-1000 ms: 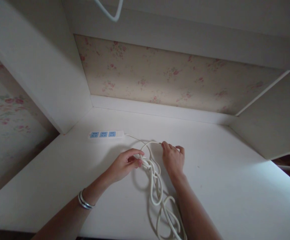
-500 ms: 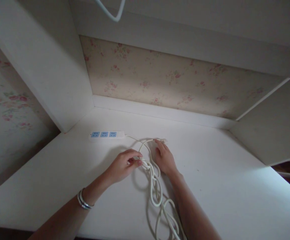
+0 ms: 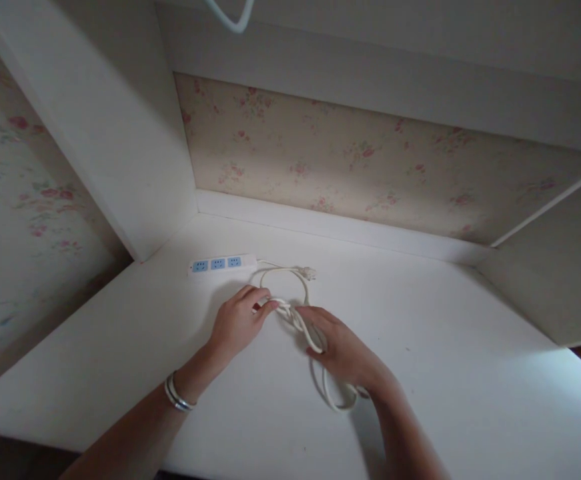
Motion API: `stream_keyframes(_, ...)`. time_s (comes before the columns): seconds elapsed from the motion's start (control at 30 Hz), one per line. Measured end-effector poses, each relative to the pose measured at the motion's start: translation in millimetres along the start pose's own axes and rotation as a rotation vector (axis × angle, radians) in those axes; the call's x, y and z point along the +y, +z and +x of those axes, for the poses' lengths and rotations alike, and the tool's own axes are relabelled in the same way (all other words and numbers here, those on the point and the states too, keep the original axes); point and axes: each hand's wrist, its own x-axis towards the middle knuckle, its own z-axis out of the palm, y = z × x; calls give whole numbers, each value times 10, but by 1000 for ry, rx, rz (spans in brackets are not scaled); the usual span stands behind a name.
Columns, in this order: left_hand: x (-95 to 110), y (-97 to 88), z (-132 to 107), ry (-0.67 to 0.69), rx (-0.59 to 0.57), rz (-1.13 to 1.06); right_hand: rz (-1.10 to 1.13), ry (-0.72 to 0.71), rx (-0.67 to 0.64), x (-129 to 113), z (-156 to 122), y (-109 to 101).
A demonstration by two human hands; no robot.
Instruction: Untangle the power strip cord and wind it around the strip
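A white power strip (image 3: 248, 261) with blue sockets lies on the white desktop. Its cream power cord (image 3: 304, 288) makes a loop that leads to the plug (image 3: 309, 273), which rests on the desk just right of the strip. Thumb and fingertips of my left hand (image 3: 239, 319) pinch the bunched cord in front of the strip. From the right, my right hand (image 3: 347, 347) curls its fingers and thumb around the looped cord. More of the loops hang below that hand, partly hidden by its wrist.
White side panels (image 3: 115, 120) rise to the left and right of the desk (image 3: 250, 407). Behind runs a low ledge (image 3: 340, 227) under floral wallpaper (image 3: 315, 147). Overhead a white shelf edge (image 3: 370, 80) crosses, with a pale bent rod (image 3: 240, 23) near the top.
My right hand has left the plug, moved toward me and closed around the cord. The loose loops near the desk's front edge are drawn up. My left hand still pinches the cord.
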Motion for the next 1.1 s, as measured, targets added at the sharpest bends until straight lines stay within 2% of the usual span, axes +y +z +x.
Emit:
stream_keyframes(0.07, 16, 22, -17, 0, -7, 57, -223, 62, 67, 130, -27, -30)
stream_keyframes(0.17, 45, 72, -35, 1, -26, 92, -458, 76, 297, 278, -75, -71)
stream_keyframes(0.27, 66, 112, -39, 9, -52, 94, -446, -68, 606, 192, -80, -11)
stream_keyframes(0.33, 72, 131, -43, 31, -86, 101, -357, -190, 693, 20, -35, 95)
stream_keyframes(0.4, 76, 148, -53, 62, -124, 101, -301, -233, 619, -155, 41, 215)
stream_keyframes(0.47, 77, 162, -69, 91, -147, 91, -304, -187, 507, -251, 122, 314)
stream_keyframes(0.57, 81, 173, -85, 114, -143, 62, -344, -79, 436, -213, 198, 393)
stream_keyframes(0.73, 107, 147, -78, 96, -122, 30, -398, -66, 439, -47, 206, 403)
stream_keyframes(0.93, 114, 129, -72, 49, -93, 6, -351, -128, 474, -66, 210, 395)
stream_keyframes(1.1, 92, 132, -48, -33, -79, -151, -278, -125, 436, -49, 196, 399)
